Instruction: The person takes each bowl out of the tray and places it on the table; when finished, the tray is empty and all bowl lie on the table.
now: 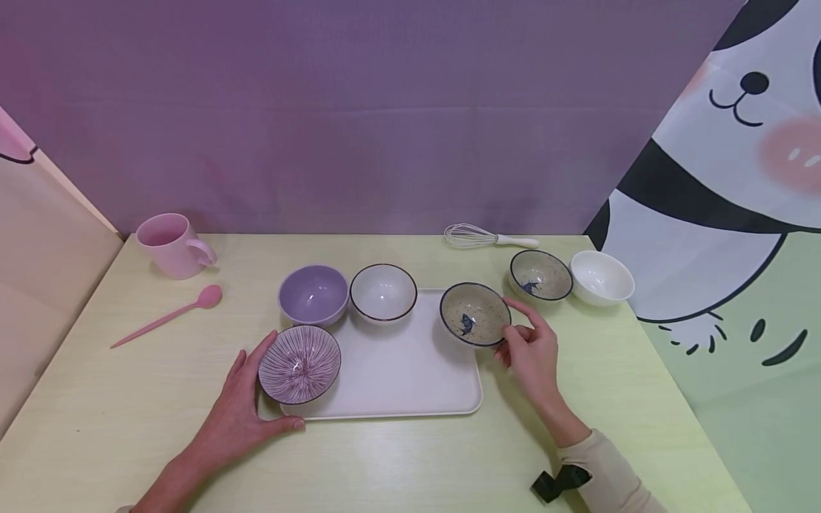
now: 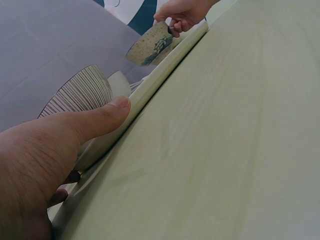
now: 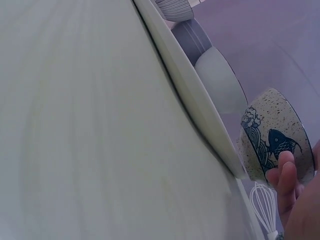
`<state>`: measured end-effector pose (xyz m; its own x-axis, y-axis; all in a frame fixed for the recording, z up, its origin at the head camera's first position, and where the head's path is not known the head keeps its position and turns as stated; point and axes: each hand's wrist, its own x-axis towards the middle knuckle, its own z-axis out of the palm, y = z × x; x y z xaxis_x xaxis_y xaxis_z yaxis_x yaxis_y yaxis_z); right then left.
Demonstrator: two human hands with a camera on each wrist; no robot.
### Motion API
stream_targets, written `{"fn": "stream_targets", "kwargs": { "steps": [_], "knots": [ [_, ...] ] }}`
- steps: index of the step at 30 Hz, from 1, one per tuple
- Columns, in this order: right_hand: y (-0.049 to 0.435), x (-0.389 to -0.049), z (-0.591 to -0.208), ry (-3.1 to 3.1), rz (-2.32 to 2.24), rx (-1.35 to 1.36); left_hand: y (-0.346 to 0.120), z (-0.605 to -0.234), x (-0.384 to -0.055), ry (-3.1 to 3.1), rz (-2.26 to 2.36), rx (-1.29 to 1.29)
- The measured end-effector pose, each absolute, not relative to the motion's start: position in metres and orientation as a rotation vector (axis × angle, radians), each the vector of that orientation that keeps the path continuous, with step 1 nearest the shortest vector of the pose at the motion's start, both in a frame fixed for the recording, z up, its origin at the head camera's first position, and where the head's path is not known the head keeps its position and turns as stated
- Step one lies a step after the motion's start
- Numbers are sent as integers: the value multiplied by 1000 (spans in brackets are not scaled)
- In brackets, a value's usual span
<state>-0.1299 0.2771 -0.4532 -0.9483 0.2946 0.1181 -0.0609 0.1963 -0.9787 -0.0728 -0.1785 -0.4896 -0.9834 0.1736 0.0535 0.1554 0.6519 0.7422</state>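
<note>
Two hands, right hand [image 1: 532,353] tilting fish bowl [image 1: 474,313] leftward over tray [image 1: 410,385]

left hand [image 2: 45,165] up close, thumb [image 2: 102,117] pressed on the tray [image 2: 165,70] edge beside a striped bowl [image 2: 80,95]. further back the other hand [image 2: 182,14] pinches a speckled fish bowl [image 2: 150,46], tilted.

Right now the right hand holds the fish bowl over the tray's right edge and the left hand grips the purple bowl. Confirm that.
Not quite. The left hand grips the striped bowl, not the purple bowl, which stands untouched at the tray's back edge. The head view shows this. The right hand does hold the fish bowl over the tray's right edge.
</note>
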Motion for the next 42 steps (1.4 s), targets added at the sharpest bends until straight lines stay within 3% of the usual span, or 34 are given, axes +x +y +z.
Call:
{"fn": "stream_targets", "kwargs": {
  "steps": [42],
  "knots": [
    [294,-160,-468,-2058,1825,-328,-179,-490,-73,2824,1284,284]
  ]
}}
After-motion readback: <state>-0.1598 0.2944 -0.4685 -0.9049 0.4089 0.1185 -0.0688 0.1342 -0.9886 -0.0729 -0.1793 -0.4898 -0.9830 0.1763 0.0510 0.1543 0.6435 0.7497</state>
